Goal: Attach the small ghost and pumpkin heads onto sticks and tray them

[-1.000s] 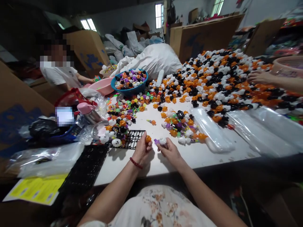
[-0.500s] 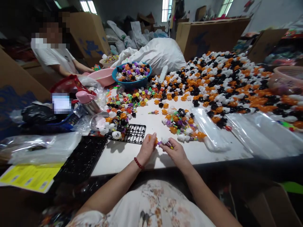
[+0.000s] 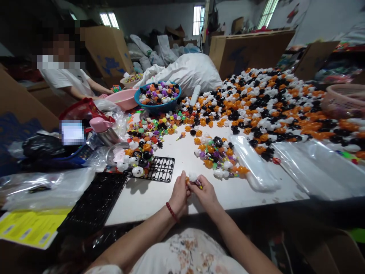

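Close together over the front of the white table (image 3: pixel 159 205), both my hands are closed on small plastic toys. My left hand (image 3: pixel 180 193), with a red bead bracelet at its wrist, pinches a small orange piece (image 3: pixel 187 180). Between the fingers of my right hand (image 3: pixel 205 192) is a white toy top (image 3: pixel 193 177) with a short multicoloured tube below it. My fingers cover where the pieces meet. Ahead lies a small pile of orange, purple, green and white toys (image 3: pixel 216 152). To the left, a black grid tray (image 3: pixel 163 169) carries white, black and orange toys.
A large heap of orange, black and white toys (image 3: pixel 268 99) spreads over the right rear. Clear plastic bags (image 3: pixel 253 163) lie at right. A blue basin (image 3: pixel 159 106) of toys, a pink-lidded flask (image 3: pixel 104 129) and another person (image 3: pixel 65 80) are on the left.
My hands have drawn closer together, and the purple part seen between them is now hidden by my fingers. The view has tipped slightly, so the table sits lower.
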Demonstrator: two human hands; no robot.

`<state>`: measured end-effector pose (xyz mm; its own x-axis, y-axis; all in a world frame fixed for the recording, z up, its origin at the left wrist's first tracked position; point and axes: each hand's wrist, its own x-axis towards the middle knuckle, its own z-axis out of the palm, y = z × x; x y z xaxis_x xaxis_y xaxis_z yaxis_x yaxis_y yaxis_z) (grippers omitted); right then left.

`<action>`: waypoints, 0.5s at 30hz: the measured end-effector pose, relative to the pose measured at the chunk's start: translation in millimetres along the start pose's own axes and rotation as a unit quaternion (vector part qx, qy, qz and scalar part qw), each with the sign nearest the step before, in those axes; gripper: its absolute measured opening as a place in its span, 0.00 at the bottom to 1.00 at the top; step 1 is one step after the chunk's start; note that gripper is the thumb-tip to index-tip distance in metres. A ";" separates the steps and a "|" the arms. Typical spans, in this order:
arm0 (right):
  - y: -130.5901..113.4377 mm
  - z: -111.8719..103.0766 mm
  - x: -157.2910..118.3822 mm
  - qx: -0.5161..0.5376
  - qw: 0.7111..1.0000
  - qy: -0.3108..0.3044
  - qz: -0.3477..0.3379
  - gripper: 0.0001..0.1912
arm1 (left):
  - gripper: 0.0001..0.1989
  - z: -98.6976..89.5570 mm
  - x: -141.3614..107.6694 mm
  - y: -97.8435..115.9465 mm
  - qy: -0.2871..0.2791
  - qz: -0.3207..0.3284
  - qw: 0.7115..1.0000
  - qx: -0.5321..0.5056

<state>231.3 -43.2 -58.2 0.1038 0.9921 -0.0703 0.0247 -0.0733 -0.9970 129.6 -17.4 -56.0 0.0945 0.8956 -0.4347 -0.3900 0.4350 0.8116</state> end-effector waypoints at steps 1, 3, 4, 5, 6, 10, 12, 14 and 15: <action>1.3 -2.5 3.6 0.047 0.999 -0.016 0.023 0.18 | 0.31 1.1 2.5 0.9 -0.014 -0.009 1.000 -0.014; 2.7 -10.2 10.4 0.138 0.987 -0.052 0.055 0.19 | 0.30 3.0 7.4 4.9 -0.047 -0.007 0.999 -0.022; 3.1 -14.5 13.2 0.171 0.981 -0.063 0.061 0.19 | 0.30 3.6 9.6 7.7 -0.061 -0.001 0.998 -0.016; 3.6 -18.7 15.2 0.190 0.978 -0.068 0.060 0.19 | 0.29 3.8 11.3 10.5 -0.071 0.004 0.997 -0.003; 4.3 -22.5 16.3 0.197 0.977 -0.065 0.057 0.20 | 0.28 3.7 12.6 13.1 -0.075 0.006 0.997 0.013; 7.3 -30.6 13.7 0.156 0.984 -0.048 0.071 0.22 | 0.26 2.1 13.0 18.0 -0.047 0.028 0.995 0.083; 7.6 -31.1 10.8 0.124 0.988 -0.042 0.077 0.21 | 0.25 2.0 12.2 16.2 -0.019 0.048 0.994 0.096; 6.5 -30.2 8.9 0.092 0.993 -0.037 0.068 0.20 | 0.25 2.6 12.5 12.3 -0.004 0.051 0.994 0.099; 5.6 -29.2 8.5 0.075 0.995 -0.039 0.056 0.19 | 0.25 3.0 13.1 9.8 0.001 0.047 0.994 0.102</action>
<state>261.3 -38.2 -63.5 0.0205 0.9837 -0.1787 -0.1317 -0.1745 -0.9758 129.7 -1.1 -52.6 0.0641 0.9332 -0.3536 -0.2025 0.3591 0.9111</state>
